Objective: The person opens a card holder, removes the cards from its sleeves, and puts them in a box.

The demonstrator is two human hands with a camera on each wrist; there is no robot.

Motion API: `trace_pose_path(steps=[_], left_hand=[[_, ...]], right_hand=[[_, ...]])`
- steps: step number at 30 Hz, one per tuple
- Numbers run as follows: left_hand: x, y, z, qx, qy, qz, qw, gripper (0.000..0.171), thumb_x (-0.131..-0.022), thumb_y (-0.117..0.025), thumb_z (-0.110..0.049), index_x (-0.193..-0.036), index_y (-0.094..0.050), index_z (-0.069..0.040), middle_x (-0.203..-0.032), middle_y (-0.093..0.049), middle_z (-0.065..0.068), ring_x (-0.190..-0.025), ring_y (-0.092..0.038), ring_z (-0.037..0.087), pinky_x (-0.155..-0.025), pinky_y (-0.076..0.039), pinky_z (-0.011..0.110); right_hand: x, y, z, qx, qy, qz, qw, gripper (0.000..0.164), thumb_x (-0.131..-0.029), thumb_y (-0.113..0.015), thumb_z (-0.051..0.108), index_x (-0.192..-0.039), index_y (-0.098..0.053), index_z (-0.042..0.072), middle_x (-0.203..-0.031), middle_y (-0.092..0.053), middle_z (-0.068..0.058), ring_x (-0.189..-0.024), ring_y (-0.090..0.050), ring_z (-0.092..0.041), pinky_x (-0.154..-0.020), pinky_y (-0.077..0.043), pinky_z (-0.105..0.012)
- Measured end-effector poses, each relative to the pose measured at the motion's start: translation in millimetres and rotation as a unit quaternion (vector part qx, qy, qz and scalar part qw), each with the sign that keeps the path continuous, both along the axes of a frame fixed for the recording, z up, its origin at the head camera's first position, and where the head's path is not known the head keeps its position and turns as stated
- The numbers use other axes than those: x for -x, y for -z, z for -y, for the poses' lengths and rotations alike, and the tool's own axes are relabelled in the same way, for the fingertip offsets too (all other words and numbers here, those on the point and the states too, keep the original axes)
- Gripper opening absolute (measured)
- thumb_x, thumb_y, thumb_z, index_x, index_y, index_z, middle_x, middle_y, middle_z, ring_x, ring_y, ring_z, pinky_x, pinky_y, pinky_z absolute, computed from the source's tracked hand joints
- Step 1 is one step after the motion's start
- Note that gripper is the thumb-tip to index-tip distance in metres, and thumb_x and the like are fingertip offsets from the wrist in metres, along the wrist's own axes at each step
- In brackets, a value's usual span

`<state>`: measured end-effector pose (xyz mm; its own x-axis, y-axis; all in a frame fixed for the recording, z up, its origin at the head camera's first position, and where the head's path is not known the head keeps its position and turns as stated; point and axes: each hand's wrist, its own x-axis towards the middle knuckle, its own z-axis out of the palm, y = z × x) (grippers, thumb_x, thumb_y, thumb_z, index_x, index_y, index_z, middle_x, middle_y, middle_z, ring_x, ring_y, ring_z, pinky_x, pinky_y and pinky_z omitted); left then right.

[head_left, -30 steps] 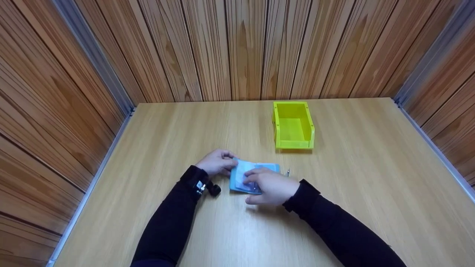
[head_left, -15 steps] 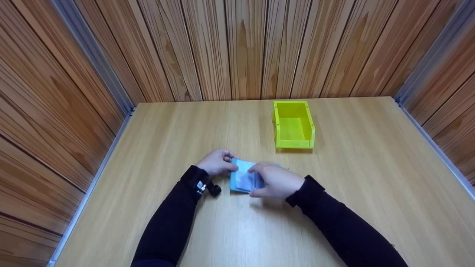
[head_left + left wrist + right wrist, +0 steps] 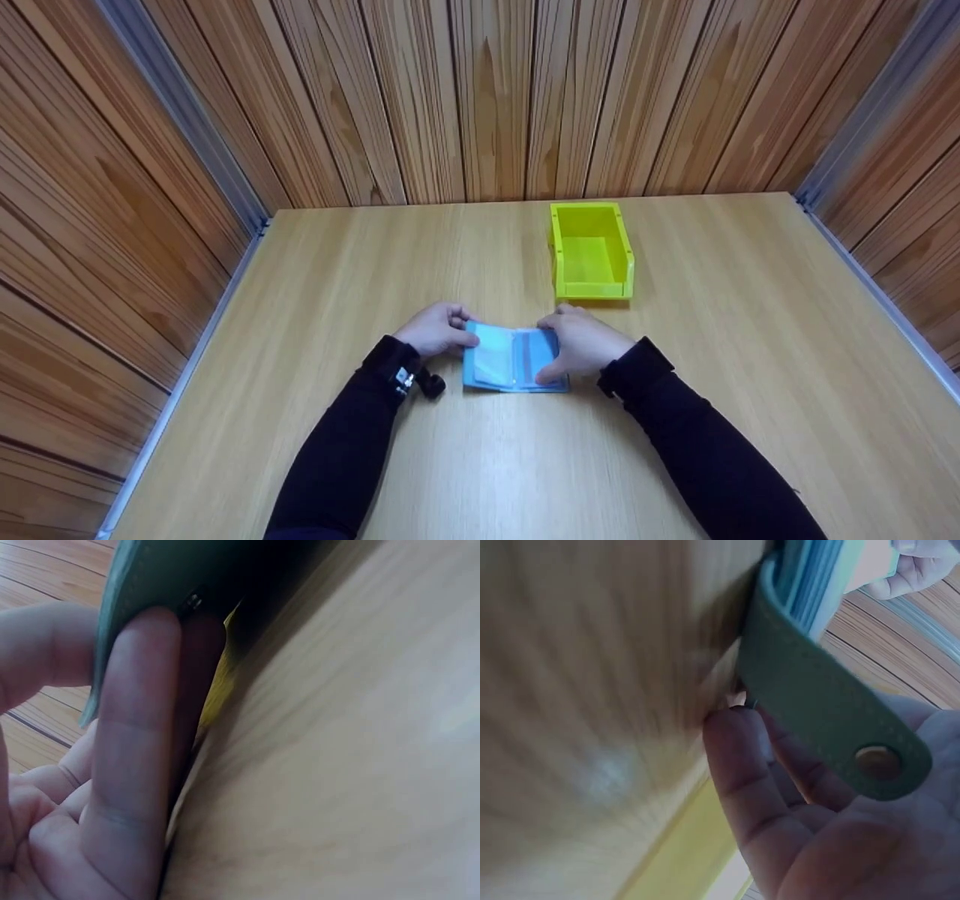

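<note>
A light blue card holder (image 3: 493,352) lies spread open just above the wooden table, its clear plastic sleeves showing. My left hand (image 3: 435,331) pinches its left edge, thumb on top and fingers beneath. In the left wrist view a small metal snap (image 3: 193,601) shows on the cover's underside, right by a fingertip. My right hand (image 3: 589,343) grips the right side, thumb at the near corner and fingers at the far edge. In the right wrist view the closure strap (image 3: 817,705), with a round metal snap, sticks out over the palm. The stacked sleeves (image 3: 810,585) show edge-on.
Behind the card holder, slightly right, stands a yellow open-front bin (image 3: 592,255) with nothing visible inside. Wood-panelled walls (image 3: 495,97) enclose the table (image 3: 360,262) at the back and both sides. A black wrist camera (image 3: 430,384) hangs below the left wrist.
My right hand has moved from over the sleeves to the card holder's right side, uncovering the middle fold and the right-hand sleeves. The left hand has kept its hold.
</note>
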<state>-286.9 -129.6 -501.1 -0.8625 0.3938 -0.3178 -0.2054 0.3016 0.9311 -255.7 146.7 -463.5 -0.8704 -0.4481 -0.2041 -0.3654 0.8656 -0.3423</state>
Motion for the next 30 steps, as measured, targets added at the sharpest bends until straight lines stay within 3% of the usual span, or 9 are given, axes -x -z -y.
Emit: trace_pose_path(steps=[11,21,26,30], left_hand=[[-1.2,0.9,-1.3,-0.015,-0.002,-0.001,0.9999,0.035,-0.08,-0.077,-0.002,-0.113,-0.063,-0.003,-0.1,-0.066,0.01,-0.089,-0.068,0.022,-0.075,-0.061,0.034],[-2.0,-1.4,-0.7,-0.028,0.009,-0.002,0.9996,0.035,-0.081,-0.075,0.001,-0.113,-0.062,0.0,-0.093,-0.066,0.007,-0.085,-0.067,0.018,-0.072,-0.061,0.033],[-1.6,-1.4,-0.3,-0.019,0.008,0.004,0.9998,0.035,-0.081,-0.077,-0.002,-0.112,-0.062,-0.003,-0.098,-0.066,0.009,-0.087,-0.067,0.02,-0.074,-0.061,0.034],[-1.7,-1.4,0.1,-0.001,0.0,0.002,1.0,0.036,-0.079,-0.078,-0.004,-0.111,-0.063,-0.006,-0.102,-0.066,0.011,-0.091,-0.067,0.023,-0.076,-0.06,0.034]], right_hand=[[-0.5,-1.6,1.5,0.011,0.033,0.024,0.999,0.091,-0.061,-0.089,0.053,-0.134,-0.056,0.012,-0.123,-0.053,-0.006,-0.107,-0.048,-0.024,-0.1,-0.047,-0.043],[-2.7,-3.6,2.9,0.015,0.022,0.011,1.0,0.086,-0.062,-0.09,0.049,-0.13,-0.056,0.01,-0.117,-0.056,-0.006,-0.104,-0.049,-0.025,-0.094,-0.048,-0.041],[-3.1,-4.7,4.3,0.027,0.038,0.012,0.999,0.08,-0.061,-0.092,0.047,-0.124,-0.057,0.013,-0.117,-0.049,-0.005,-0.108,-0.042,-0.025,-0.091,-0.046,-0.038],[-2.9,-3.9,5.8,0.038,0.045,0.017,0.998,0.075,-0.061,-0.091,0.047,-0.119,-0.058,0.013,-0.116,-0.049,-0.005,-0.106,-0.044,-0.026,-0.088,-0.047,-0.039]])
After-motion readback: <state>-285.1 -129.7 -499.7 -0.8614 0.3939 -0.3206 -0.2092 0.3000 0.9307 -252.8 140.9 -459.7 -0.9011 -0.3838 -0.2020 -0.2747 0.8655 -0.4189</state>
